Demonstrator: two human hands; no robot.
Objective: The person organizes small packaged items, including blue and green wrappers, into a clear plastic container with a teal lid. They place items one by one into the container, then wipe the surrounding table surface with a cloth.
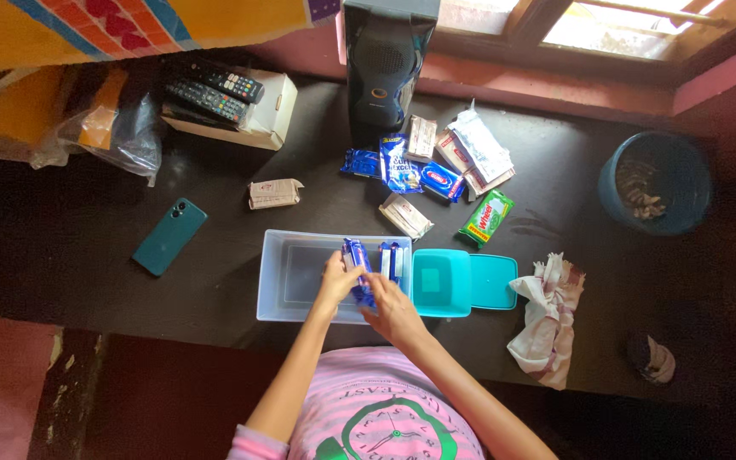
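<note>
Now, hands: the left hand (336,277) and the right hand (392,308) both pinch one blue packet (356,271), which stands upright inside the clear plastic box (287,300).
Packet in hand: it is at the right end of the box, just left of a second blue packet (390,260) that already stands by the wall there.
Doing it well: I judge it best to keep the packet upright and press it flat to its neighbour, so the room to the left of the hands stays free.
Blue packets: two in the box; three more, as it seems, lie beyond the hands, though they overlap and the count is unsure.
Green packet (485,217): one, beyond and right of the hands.
Pale wrapped bars: one (405,215) just beyond the box, one (273,193) further to the left.
Teal lid (463,282): one, touching the box at the right.
Cloth (545,317): one, well to the right.
Phone (169,236): one, far to the left.
</note>
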